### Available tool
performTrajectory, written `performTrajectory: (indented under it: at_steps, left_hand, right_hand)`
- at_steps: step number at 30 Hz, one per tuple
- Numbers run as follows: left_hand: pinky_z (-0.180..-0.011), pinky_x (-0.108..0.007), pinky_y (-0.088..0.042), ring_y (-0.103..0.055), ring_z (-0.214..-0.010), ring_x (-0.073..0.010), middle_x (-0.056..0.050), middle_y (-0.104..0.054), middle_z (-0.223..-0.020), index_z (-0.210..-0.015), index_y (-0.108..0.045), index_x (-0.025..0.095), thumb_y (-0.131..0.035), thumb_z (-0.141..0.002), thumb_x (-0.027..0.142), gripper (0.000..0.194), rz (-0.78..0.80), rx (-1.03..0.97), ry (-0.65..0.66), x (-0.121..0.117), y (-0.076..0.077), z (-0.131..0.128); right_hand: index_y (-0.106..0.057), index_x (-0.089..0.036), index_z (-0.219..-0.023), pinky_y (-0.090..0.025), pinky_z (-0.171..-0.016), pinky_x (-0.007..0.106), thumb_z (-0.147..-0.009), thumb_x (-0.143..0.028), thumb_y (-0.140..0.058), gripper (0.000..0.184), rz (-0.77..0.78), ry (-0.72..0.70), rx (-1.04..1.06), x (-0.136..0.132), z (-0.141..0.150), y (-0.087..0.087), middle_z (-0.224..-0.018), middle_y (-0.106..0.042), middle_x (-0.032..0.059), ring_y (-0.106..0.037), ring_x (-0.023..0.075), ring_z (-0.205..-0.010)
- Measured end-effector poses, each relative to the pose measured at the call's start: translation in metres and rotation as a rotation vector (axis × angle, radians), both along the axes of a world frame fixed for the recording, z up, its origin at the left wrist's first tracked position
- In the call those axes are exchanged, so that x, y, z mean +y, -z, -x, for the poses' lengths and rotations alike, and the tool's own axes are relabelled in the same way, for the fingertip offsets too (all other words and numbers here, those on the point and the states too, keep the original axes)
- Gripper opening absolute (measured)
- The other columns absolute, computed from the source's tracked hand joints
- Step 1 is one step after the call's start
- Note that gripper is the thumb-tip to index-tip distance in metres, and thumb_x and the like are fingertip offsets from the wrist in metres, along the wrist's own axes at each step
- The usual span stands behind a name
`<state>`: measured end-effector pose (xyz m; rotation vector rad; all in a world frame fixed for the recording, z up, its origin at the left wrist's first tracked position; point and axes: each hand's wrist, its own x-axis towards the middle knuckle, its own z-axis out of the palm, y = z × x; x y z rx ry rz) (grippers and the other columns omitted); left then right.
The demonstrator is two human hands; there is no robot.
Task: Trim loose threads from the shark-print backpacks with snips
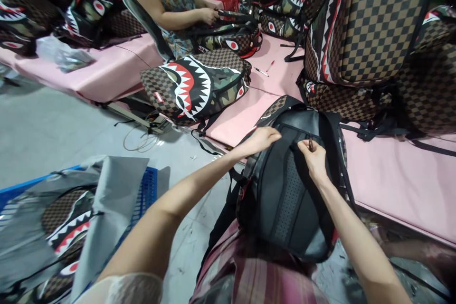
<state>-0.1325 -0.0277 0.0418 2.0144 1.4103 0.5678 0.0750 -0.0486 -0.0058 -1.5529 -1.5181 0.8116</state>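
A backpack (290, 199) lies with its black padded back panel facing up, across my lap and the edge of the pink table. My left hand (262, 140) is closed in a pinch over the upper left of that panel, beside a black strap (276, 159); whatever its fingertips hold is too small to make out. Between the fingers of my right hand (314, 156) is a small pair of thread snips (310, 142), dark and slim, tip pointing away from me. This hand rests close above the panel's upper right part. The bag's front is hidden underneath.
On the pink table (402, 175) lie a shark-mouth backpack (199, 83), two pens (261, 72) and stacked checkered backpacks (384, 23). Across it, another person's hands (210, 15) touch a bag (228, 38). A blue crate (147, 190) with grey cloth and bags stands at lower left.
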Motion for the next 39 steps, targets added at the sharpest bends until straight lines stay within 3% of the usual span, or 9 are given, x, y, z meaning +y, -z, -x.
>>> performTrajectory:
  at_steps: [4,9,13,16,22,27,32,36,39]
  left_hand:
    - [-0.088,-0.028,-0.039,-0.052,-0.099,-0.018,-0.005,-0.063,-0.102,-0.099,-0.064,0.016,-0.048,-0.084,0.02,0.022,-0.312,0.21,0.188,0.056,0.008,-0.074]
    - [-0.078,-0.031,-0.041,-0.055,-0.094,-0.0246,-0.012,-0.064,-0.093,-0.087,-0.065,0.012,-0.064,-0.074,0.032,0.024,-0.239,0.484,0.358,0.107,0.004,-0.12]
    - [-0.079,-0.037,-0.042,-0.058,-0.094,-0.0311,-0.018,-0.064,-0.095,-0.084,-0.066,0.007,-0.074,-0.064,0.036,0.035,-0.106,0.633,0.429,0.122,-0.003,-0.134]
    - [-0.077,-0.038,-0.044,-0.059,-0.092,-0.0337,-0.02,-0.065,-0.094,-0.082,-0.066,0.006,-0.078,-0.059,0.035,0.039,-0.064,0.649,0.443,0.122,0.001,-0.139]
    - [-0.066,-0.029,-0.044,-0.062,-0.077,-0.0278,-0.014,-0.065,-0.073,-0.068,-0.065,0.006,-0.08,-0.055,0.03,0.031,-0.008,0.599,0.414,0.111,0.019,-0.141]
    - [-0.058,-0.023,-0.041,-0.061,-0.067,-0.0168,-0.005,-0.064,-0.069,-0.076,-0.064,0.011,-0.059,-0.08,0.03,0.02,0.011,0.455,0.415,0.096,0.01,-0.126]
    - [-0.081,-0.028,-0.042,-0.057,-0.084,-0.0139,-0.001,-0.064,-0.086,-0.083,-0.061,0.018,-0.05,-0.086,0.02,0.012,-0.212,0.026,0.492,0.022,0.021,-0.082]
    - [-0.09,-0.029,-0.043,-0.053,-0.094,-0.0129,-0.002,-0.06,-0.094,-0.094,-0.056,0.019,-0.042,-0.085,0.003,0.023,-0.323,-0.017,0.413,-0.044,0.053,-0.057]
    - [-0.095,-0.031,-0.044,-0.051,-0.104,-0.0146,-0.003,-0.057,-0.102,-0.106,-0.051,0.017,-0.043,-0.083,0.002,0.029,-0.318,0.028,0.415,-0.064,0.066,-0.054]
  right_hand:
    - [-0.062,-0.016,-0.091,-0.039,-0.069,0.029,-0.084,-0.022,-0.038,0.026,-0.139,-0.063,-0.426,0.023,-0.039,-0.01,-0.085,-0.063,0.0076,-0.055,0.0201,-0.078]
    - [-0.061,-0.014,-0.097,-0.037,-0.068,0.03,-0.073,-0.005,-0.038,0.035,-0.057,-0.261,-0.973,0.057,-0.094,-0.026,-0.091,-0.063,0.0129,-0.056,0.0234,-0.085]
    - [-0.062,-0.017,-0.078,-0.035,-0.062,0.026,-0.074,-0.009,-0.042,0.022,0.133,-0.476,-1.005,0.07,-0.104,-0.034,-0.074,-0.064,0.0073,-0.057,0.0195,-0.072]
    - [-0.06,-0.018,-0.076,-0.035,-0.064,0.024,-0.07,-0.004,-0.041,0.024,0.047,-0.571,-0.838,0.057,-0.098,-0.039,-0.076,-0.064,0.004,-0.056,0.0169,-0.074]
    - [-0.053,-0.018,-0.064,-0.032,-0.059,0.026,-0.082,-0.009,-0.041,0.023,-0.283,-0.711,-0.586,0.004,-0.086,-0.045,-0.062,-0.054,0.0016,-0.045,0.0148,-0.064]
    - [-0.055,-0.017,-0.073,-0.034,-0.062,0.028,-0.09,-0.015,-0.039,0.023,-0.359,-0.677,-0.679,-0.016,-0.102,-0.044,-0.068,-0.054,0.0029,-0.043,0.016,-0.068]
    - [-0.058,-0.016,-0.091,-0.038,-0.07,0.031,-0.09,-0.016,-0.041,0.018,-0.342,-0.611,-0.902,-0.033,-0.117,-0.027,-0.086,-0.06,0.0051,-0.048,0.0185,-0.083]
    - [-0.055,-0.013,-0.109,-0.041,-0.077,0.033,-0.089,-0.009,-0.036,0.028,-0.362,-0.686,-0.98,-0.053,-0.112,-0.011,-0.099,-0.061,0.0082,-0.049,0.0216,-0.097]
    - [-0.053,-0.012,-0.115,-0.043,-0.079,0.035,-0.087,-0.008,-0.036,0.033,-0.33,-0.696,-1.018,-0.064,-0.107,-0.005,-0.103,-0.061,0.0103,-0.05,0.0236,-0.101]
